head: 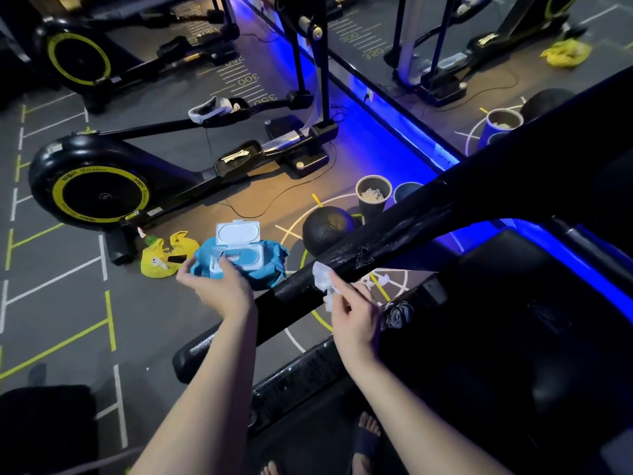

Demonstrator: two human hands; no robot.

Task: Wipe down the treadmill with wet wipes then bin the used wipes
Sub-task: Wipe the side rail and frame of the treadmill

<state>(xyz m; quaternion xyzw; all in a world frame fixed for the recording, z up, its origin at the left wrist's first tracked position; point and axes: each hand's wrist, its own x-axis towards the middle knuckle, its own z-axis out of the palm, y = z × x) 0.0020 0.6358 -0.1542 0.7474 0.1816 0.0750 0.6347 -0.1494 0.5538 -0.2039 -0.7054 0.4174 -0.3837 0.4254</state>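
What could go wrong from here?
1. The left hand holds the wipes pack by one end, lid flipped open: it could slip, or the wipes dry out.
2. The right hand only pinches the crumpled wipe against the handrail: it may drop.
3. The bin stands beyond the handrail: a toss might miss.

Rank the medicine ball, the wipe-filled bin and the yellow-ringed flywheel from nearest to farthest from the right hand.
1. Medicine ball: on the floor, just ahead.
2. Bin: behind the ball, slightly right.
3. Flywheel: far left, across the floor.
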